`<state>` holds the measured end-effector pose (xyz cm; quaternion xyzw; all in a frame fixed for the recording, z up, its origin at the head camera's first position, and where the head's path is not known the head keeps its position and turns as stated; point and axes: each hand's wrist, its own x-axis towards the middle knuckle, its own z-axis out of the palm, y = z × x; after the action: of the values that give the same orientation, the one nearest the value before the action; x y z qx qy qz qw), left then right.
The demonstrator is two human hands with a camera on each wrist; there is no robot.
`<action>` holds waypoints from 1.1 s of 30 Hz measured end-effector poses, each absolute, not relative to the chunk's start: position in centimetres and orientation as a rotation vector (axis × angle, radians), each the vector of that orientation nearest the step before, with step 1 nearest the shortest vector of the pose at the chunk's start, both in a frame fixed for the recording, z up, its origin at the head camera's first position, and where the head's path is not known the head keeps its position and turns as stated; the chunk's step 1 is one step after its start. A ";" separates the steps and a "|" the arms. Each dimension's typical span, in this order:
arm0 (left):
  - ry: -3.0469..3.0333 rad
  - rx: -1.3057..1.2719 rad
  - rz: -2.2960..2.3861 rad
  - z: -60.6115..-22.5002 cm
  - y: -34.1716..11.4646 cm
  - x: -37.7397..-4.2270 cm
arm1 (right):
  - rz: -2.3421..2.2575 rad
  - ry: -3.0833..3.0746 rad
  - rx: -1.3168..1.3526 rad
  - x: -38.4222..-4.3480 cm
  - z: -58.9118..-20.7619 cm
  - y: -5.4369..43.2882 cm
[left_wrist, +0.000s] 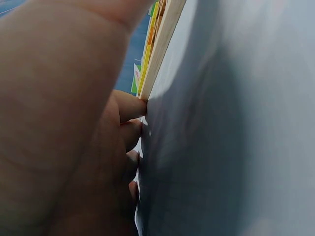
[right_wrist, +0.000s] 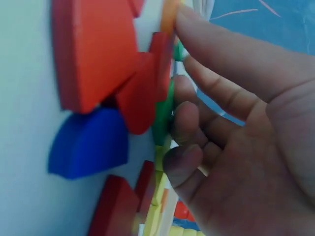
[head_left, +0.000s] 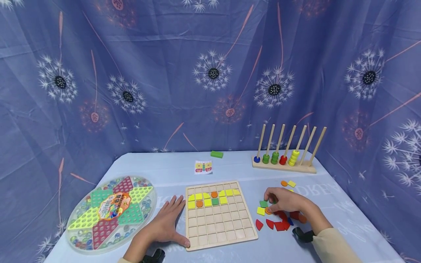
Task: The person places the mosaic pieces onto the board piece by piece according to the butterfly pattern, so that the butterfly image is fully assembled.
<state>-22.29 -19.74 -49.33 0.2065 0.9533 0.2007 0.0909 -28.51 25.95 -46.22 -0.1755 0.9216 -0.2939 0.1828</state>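
Leftward from the right hand (head_left: 287, 200), its thumb touching an orange disc (right_wrist: 169, 17), pinch unclear, lies the wooden grid board (head_left: 210, 219); the left hand (head_left: 167, 223), spread wide, touches its near-left corner.

Matt wood board (head_left: 210, 220), smooth tiles (right_wrist: 110, 54)
Curtain (head_left: 161, 91) creased cloth; rack (head_left: 284, 167) bare wood; card (head_left: 203, 171) paper; tray (head_left: 133, 215) glossy plastic.

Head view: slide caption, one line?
Left hand touches a partly filled wooden grid board; right hand is among loose colored pieces.
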 end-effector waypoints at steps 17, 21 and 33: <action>2.831 0.600 0.577 -49.3 -19.7 -22.3 | -0.807 2.717 -0.351 -28.5 -46.7 25.8; 2.831 0.603 0.585 -49.4 -19.6 -22.3 | -0.819 2.724 -0.351 -28.4 -46.7 25.9; 2.839 0.588 0.585 -49.5 -19.6 -22.3 | -0.837 2.747 -0.387 -28.3 -46.8 25.5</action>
<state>-22.35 -19.61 -49.48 0.1980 0.9558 0.1969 0.0919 -28.29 25.54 -46.82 -0.1325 0.9410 -0.2868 0.1215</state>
